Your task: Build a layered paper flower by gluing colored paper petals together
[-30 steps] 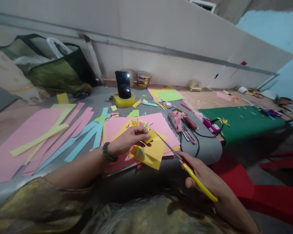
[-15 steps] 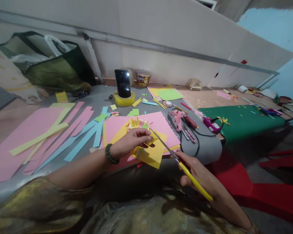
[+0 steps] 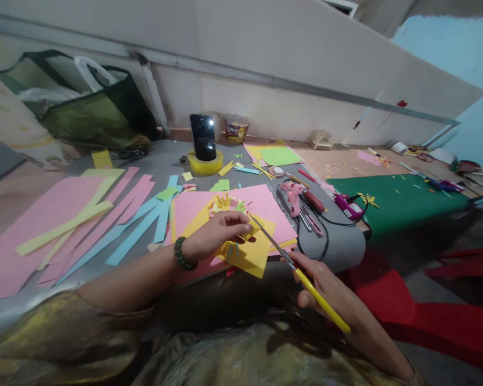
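Observation:
My left hand [image 3: 225, 230], with a dark beaded bracelet on its wrist, pinches a small piece of yellow paper [image 3: 250, 232] between thumb and fingers. The fingers of my right hand [image 3: 316, 276] wrap around yellow-handled scissors [image 3: 324, 303]. The tips of their blades lie at the yellow paper, and the blades look nearly closed. Behind my left hand is a paper flower [image 3: 225, 202] with yellow, pink and green parts, its lower side hidden. Beneath both lie an orange-yellow sheet [image 3: 257, 261] and a stack of pink paper [image 3: 265, 198].
Pink, yellow and blue paper strips [image 3: 140, 230] spread at left. A phone [image 3: 203, 137] stands in a yellow tape roll [image 3: 205, 163]. Right of the stack are a pink glue gun [image 3: 292, 195], a box cutter [image 3: 313, 222] and a purple power strip [image 3: 349, 206]. A red chair [image 3: 381, 295] stands at right.
Hands, scissors and yellow paper look nearly the same as before. The whole view has shifted very slightly.

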A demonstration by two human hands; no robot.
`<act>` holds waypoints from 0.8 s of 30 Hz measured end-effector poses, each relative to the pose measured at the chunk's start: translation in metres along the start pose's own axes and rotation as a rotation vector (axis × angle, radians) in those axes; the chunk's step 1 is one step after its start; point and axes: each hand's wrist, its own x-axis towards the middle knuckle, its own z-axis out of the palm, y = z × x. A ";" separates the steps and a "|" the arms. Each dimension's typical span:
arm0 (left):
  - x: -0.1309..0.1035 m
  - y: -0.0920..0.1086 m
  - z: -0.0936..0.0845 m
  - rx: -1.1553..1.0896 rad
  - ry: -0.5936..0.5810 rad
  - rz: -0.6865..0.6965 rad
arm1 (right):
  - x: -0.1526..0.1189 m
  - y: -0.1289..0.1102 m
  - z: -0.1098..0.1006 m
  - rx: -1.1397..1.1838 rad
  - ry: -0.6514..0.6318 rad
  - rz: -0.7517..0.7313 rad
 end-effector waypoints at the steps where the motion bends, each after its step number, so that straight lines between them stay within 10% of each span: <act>1: 0.000 0.000 0.000 0.001 0.000 -0.001 | 0.000 0.001 0.000 -0.008 0.003 0.003; 17: 0.000 0.001 0.002 0.013 0.005 -0.024 | -0.001 0.002 0.005 -0.112 0.146 0.049; 24: 0.000 0.003 -0.001 0.041 0.095 0.010 | -0.008 0.029 -0.031 -0.254 0.829 0.119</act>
